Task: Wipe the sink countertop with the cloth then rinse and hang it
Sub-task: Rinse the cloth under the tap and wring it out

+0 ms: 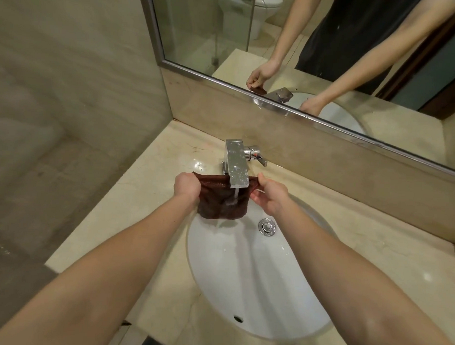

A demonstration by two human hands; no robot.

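Rinsing stage of the task, seen from above. Brown cloth (pixel 221 200) stretched by its upper corners between left hand (pixel 188 184) and right hand (pixel 270 197), hanging over the back of the white sink (pixel 256 281). Left fingers curled shut into a fist around one corner; right thumb and fingers pinched together on the opposite corner, remaining fingers slightly spread beneath. Thin stream of water falling from the square chrome faucet (pixel 236 163) onto the middle of the cloth, lower edge sagging just above the basin, near the drain plug (pixel 266 226). Side lever (pixel 258 155) turned, consistent with flow.

Progress, as a judgement: wiping of the marble countertop (pixel 154 169) apparently complete, with a light sheen and a few wet highlights near the faucet base, no visible debris; not fully verifiable from this view. Rinsing under way, cloth darkened and wet at the centre. Left to do: finishing the rinse, likely wringing out, shutting off the water, and hanging the cloth. No hook or rail in view, so hanging place unknown. Mirror (pixel 303 46) above the backsplash repeating both hands and the faucet.
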